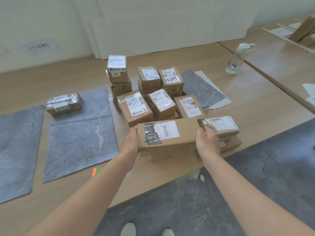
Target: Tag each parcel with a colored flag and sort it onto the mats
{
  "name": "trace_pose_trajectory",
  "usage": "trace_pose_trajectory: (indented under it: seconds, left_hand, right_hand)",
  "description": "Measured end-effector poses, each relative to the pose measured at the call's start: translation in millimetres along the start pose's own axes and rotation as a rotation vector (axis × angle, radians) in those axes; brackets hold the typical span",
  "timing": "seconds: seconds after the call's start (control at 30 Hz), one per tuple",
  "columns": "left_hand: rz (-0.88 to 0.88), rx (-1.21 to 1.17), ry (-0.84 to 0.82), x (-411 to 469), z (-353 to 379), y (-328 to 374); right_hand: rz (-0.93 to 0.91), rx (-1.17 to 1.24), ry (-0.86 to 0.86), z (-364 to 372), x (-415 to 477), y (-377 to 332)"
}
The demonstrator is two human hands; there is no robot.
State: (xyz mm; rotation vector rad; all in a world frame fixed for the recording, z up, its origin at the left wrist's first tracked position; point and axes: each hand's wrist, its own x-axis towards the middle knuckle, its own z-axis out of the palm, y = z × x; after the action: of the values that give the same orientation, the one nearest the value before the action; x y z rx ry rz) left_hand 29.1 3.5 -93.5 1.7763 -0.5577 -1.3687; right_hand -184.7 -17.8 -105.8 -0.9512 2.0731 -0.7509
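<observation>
A long cardboard parcel (pixel 167 135) with a scribbled-over label sits at the front of a pile of parcels (pixel 148 92). My left hand (pixel 132 142) grips its left end and my right hand (pixel 207 142) grips its right end. Another flat box lies under it. One small parcel (pixel 64 103) rests on the far corner of the middle grey mat (pixel 80 138). A second grey mat (pixel 17 150) lies at the far left, and a third (pixel 202 88) lies behind the pile on the right. Colored flags (pixel 96 172), orange and green, lie at the middle mat's near edge.
A clear water bottle (pixel 237 58) stands at the back right of the wooden table (pixel 255 103). The table's front edge runs diagonally just below my hands, with dark floor (pixel 187 201) beyond it. A second table with boards and papers lies at the far right.
</observation>
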Motion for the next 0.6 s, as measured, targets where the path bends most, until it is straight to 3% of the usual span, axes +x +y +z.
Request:
trace_pose_trajectory:
  seconds: [0.27,0.6]
  left_hand:
    - [0.042,0.004,0.022,-9.4,-20.0,10.6]
    - [0.104,-0.073,0.035,-32.0,-49.4,32.7]
  right_hand:
    - [-0.041,-0.019,0.062,-1.7,-19.0,-17.2]
    - [-0.138,0.177,0.100,8.1,-41.7,-48.1]
